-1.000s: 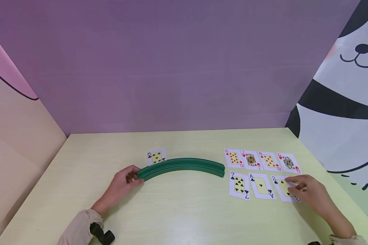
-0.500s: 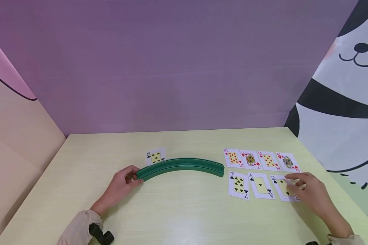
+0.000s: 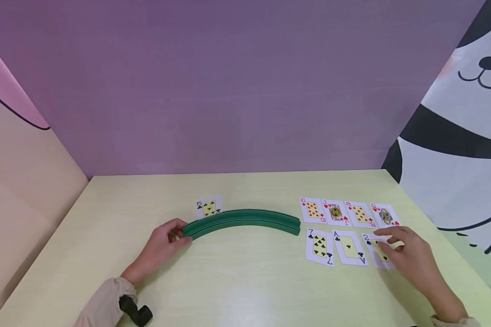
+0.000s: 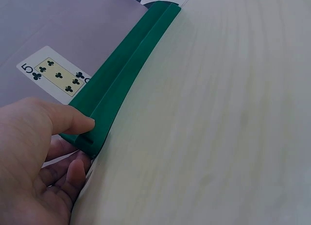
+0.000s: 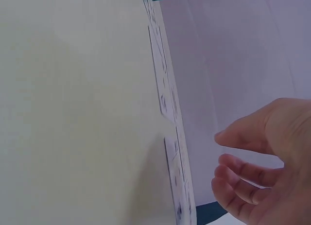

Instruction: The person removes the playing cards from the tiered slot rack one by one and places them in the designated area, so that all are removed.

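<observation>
My left hand (image 3: 160, 245) pinches the left end of a long, curved green card holder (image 3: 245, 220), thumb on its top and fingers beneath in the left wrist view. A five of clubs (image 4: 57, 75) stands upright at the holder, near that end. My right hand (image 3: 409, 254) hovers over the black two (image 3: 372, 250), partly covering it; its fingers are loosely bent with nothing between them in the right wrist view. Left of the two lie the ace of clubs (image 3: 349, 247) and the seven of clubs (image 3: 320, 246).
Behind those cards lies a row of red cards: ten (image 3: 312, 210), jack (image 3: 335, 212), eight (image 3: 360, 214) and queen (image 3: 385, 215). All are on a pale wooden table (image 3: 237, 281). A purple backdrop (image 3: 237, 91) rises at its far edge, with a panda print (image 3: 454, 127) at right.
My right hand has shifted slightly left and up above the black two, its fingers a little more spread. The left hand and the card holder stay where they were.
</observation>
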A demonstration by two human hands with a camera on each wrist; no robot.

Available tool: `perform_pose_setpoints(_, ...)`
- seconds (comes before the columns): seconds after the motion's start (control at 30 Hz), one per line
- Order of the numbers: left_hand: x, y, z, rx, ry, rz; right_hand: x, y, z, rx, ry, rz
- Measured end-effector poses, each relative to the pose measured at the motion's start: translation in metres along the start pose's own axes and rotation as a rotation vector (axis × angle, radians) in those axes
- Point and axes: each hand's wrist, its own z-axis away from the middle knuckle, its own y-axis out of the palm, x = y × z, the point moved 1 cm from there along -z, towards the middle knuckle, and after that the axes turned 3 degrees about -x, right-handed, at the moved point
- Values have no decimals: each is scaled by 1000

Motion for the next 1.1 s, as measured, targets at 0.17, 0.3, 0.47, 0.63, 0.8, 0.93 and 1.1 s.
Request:
perform_pose_setpoints(0.17, 0, -2, 1, 0, -4, 2, 14, 1, -3, -29, -26, -26)
perform_pose_setpoints(0.3, 0, -2, 3, -8, -5, -5, 25, 3, -6, -53, -65, -64)
perform_pose_setpoints(0.47, 3, 0, 2, -7, 3, -10, 43, 1, -14, -49, -112, -76)
perform_pose_setpoints(0.63, 1, 0, 1, -12, 8, -10, 64, -1, -23, -60, -197, -79)
perform_pose_setpoints(0.8, 1, -1, 1, -12, 15, -5, 86, 3, -32, -15, -228, -89)
perform_pose_setpoints(0.93, 1, 0, -1, -5, 15, 0, 99, 9, -34, 15, -222, -107)
perform_pose_setpoints(1.1, 2, -1, 0, -3, -4, 4, 110, 19, -34, 31, -259, -134)
